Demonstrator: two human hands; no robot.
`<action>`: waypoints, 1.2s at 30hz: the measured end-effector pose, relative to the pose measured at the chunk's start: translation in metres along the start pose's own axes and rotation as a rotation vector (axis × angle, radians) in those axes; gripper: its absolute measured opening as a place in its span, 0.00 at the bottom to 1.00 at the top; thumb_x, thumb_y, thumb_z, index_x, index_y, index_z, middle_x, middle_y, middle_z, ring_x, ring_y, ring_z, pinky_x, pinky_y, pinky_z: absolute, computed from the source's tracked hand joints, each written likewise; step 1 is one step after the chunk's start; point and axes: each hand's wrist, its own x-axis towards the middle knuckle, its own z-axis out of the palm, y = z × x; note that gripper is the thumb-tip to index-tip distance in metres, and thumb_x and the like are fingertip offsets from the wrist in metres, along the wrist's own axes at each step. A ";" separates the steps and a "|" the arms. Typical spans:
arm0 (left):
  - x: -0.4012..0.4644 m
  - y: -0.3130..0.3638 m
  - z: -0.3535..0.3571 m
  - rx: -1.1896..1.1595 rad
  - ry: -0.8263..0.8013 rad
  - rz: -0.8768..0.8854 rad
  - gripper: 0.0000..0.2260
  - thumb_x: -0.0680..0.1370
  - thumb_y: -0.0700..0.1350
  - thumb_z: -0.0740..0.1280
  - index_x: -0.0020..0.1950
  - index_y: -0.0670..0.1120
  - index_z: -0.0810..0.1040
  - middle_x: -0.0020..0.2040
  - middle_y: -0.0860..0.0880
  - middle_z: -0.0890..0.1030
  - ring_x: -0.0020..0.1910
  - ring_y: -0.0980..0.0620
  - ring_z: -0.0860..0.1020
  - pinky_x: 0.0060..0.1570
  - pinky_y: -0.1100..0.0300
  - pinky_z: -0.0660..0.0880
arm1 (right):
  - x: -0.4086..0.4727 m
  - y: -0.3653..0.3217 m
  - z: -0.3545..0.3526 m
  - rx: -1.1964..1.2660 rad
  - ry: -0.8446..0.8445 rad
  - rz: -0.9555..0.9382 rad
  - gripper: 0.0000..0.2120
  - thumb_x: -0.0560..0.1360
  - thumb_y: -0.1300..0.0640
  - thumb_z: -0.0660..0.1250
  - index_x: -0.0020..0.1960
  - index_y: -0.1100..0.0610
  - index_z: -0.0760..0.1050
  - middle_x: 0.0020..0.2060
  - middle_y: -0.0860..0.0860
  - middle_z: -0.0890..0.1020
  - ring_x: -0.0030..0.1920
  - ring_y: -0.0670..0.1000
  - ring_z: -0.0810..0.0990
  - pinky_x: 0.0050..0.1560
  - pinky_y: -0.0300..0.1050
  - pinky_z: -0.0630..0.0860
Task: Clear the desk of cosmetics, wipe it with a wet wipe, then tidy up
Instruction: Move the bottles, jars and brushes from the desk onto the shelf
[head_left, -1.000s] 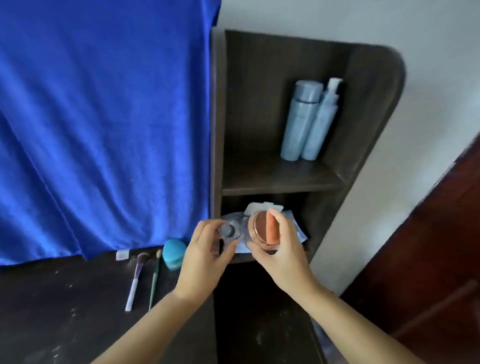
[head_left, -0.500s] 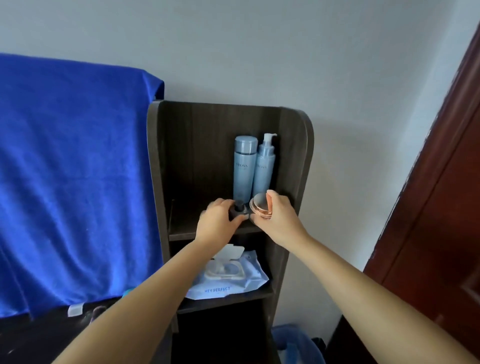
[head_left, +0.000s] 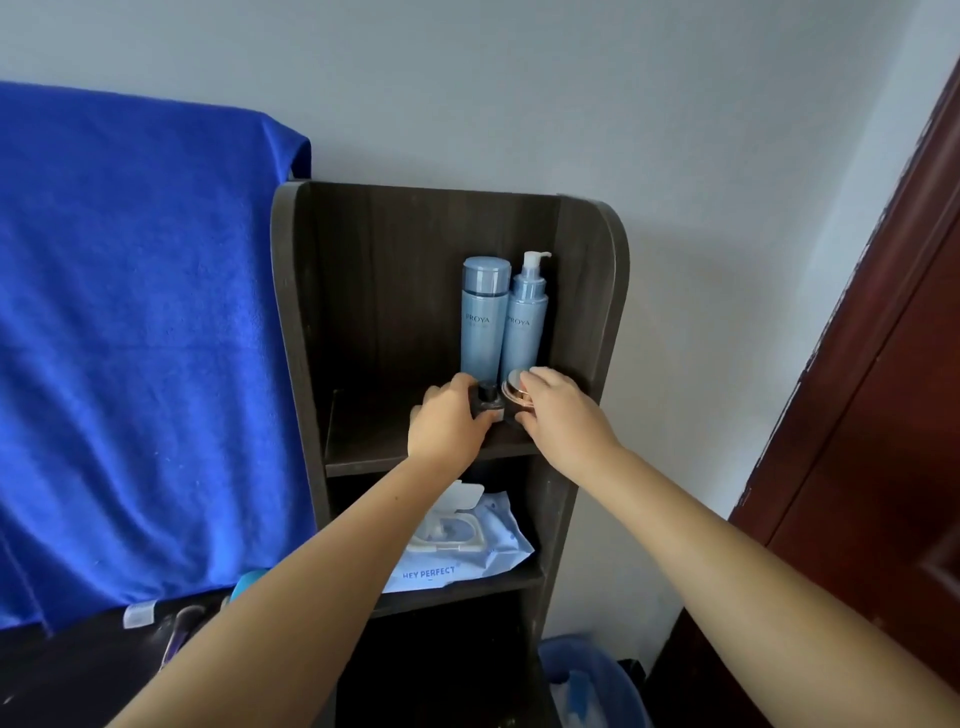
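Both hands reach onto the upper shelf (head_left: 363, 447) of a dark wooden rack. My left hand (head_left: 448, 426) grips a small dark-capped bottle (head_left: 488, 406) standing on the shelf. My right hand (head_left: 558, 410) holds a round rose-gold compact (head_left: 515, 394) just right of it, tilted against the shelf. Two pale blue bottles (head_left: 485, 322), one with a pump (head_left: 527, 322), stand right behind. A wet wipe pack (head_left: 467, 551) lies on the shelf below, its lid flipped open.
A blue towel (head_left: 135, 338) hangs at the left above the dark desk (head_left: 62, 675). Brushes (head_left: 179, 631) and a teal sponge (head_left: 247, 579) peek out beside my left forearm. A blue bin (head_left: 587, 675) stands by the rack's foot, and a dark red door (head_left: 883, 415) is on the right.
Both hands rose from the wipe-pack shelf to the upper shelf with the small bottle and the compact, and now bring them down in front of the blue bottles.
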 end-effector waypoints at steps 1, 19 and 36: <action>-0.001 0.000 -0.001 0.003 -0.001 0.015 0.19 0.75 0.49 0.67 0.63 0.45 0.69 0.57 0.44 0.77 0.58 0.45 0.71 0.58 0.48 0.69 | -0.003 -0.001 0.002 0.022 0.020 0.008 0.21 0.76 0.58 0.63 0.68 0.57 0.65 0.69 0.54 0.67 0.68 0.55 0.66 0.61 0.48 0.70; -0.230 -0.333 -0.077 0.051 -0.027 -0.807 0.08 0.77 0.48 0.61 0.52 0.45 0.70 0.47 0.45 0.78 0.48 0.40 0.75 0.43 0.53 0.69 | -0.116 -0.223 0.255 0.570 -0.596 -0.265 0.10 0.76 0.55 0.61 0.54 0.56 0.77 0.46 0.53 0.81 0.45 0.53 0.79 0.47 0.52 0.77; -0.216 -0.366 -0.063 0.198 -0.241 -0.734 0.06 0.78 0.47 0.59 0.46 0.44 0.68 0.48 0.44 0.79 0.50 0.41 0.76 0.47 0.53 0.67 | -0.090 -0.280 0.314 0.379 -0.653 0.185 0.07 0.73 0.56 0.64 0.43 0.60 0.71 0.45 0.59 0.81 0.47 0.60 0.80 0.43 0.50 0.76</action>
